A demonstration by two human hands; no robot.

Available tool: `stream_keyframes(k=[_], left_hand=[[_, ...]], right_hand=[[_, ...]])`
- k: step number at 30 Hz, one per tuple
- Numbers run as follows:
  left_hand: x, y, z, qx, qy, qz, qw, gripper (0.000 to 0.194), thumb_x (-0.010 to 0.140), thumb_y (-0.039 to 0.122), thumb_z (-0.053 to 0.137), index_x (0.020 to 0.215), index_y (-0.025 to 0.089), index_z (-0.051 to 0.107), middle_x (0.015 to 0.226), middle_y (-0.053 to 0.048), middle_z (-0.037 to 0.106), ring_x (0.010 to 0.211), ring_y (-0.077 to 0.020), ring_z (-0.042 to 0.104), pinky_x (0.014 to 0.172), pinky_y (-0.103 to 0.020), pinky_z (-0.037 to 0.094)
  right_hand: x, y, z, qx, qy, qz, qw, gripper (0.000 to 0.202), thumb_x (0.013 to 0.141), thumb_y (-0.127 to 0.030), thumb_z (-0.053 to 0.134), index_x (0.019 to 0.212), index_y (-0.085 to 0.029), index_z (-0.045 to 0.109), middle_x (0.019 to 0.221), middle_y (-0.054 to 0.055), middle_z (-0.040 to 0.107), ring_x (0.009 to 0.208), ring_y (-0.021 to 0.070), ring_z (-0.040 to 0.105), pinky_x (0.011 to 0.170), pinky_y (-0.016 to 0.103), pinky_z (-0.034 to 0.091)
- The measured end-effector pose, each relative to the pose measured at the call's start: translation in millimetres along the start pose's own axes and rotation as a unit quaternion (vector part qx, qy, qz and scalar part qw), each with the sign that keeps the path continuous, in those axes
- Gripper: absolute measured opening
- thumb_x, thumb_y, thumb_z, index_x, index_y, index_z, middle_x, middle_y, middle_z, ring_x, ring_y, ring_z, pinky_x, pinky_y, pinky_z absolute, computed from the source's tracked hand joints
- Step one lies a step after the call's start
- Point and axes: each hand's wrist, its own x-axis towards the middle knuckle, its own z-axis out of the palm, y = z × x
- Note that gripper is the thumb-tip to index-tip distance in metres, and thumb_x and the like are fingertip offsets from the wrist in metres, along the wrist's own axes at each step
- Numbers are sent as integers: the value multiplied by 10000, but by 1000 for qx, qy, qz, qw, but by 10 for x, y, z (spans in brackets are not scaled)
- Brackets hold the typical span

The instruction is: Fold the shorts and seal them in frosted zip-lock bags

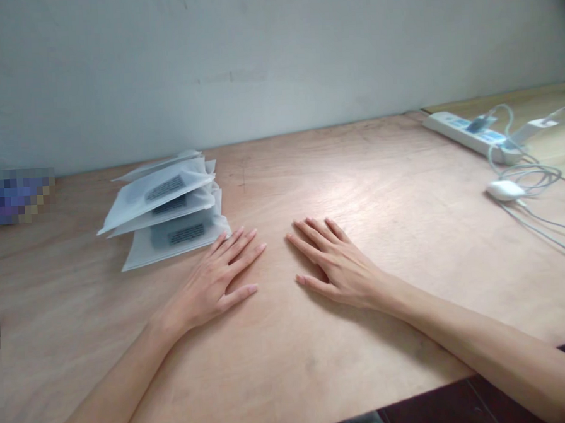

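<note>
My left hand (pixel 219 275) lies palm down on the wooden table (pixel 281 363), fingers spread, holding nothing. Its fingertips are close to the lower right corner of a pile of frosted plastic bags (pixel 142 247); whether they touch it I cannot tell. Several of these bags overlap loosely, each printed with a block of dark text, and something dark shows faintly inside. To the right, my right hand (pixel 335 259) also rests flat on the wood with its fingers apart and nothing in it. A gap of bare tabletop separates the two hands.
At the back right sits a white power strip (pixel 468 137) with plugs in it. A white charger (pixel 505 190) and tangled cables lie in front of it. A pixelated object (pixel 14 197) is at the far left. A pale wall (pixel 275 67) stands behind the table.
</note>
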Motion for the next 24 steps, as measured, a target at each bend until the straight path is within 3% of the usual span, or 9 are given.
stream_keyframes(k=[8,24], left_hand=[[-18,108,-26,-8,-13,43,999,692,1073,454,467,1669,304,149,1741,-58,111,1611,-297,156,1306,-528,218],[-19,111,7,-7,-1,39,999,697,1069,485,479,1667,311,167,1743,-52,125,1613,-285,160,1308,-523,217]], right_hand=[[3,-24,-56,-1,-21,1,1000,711,1035,-577,454,1637,-228,309,1719,148,214,1582,387,206,1254,649,206],[0,-14,-36,-5,-10,-6,1000,702,1042,-573,446,1635,-219,318,1716,158,227,1579,389,213,1252,646,216]])
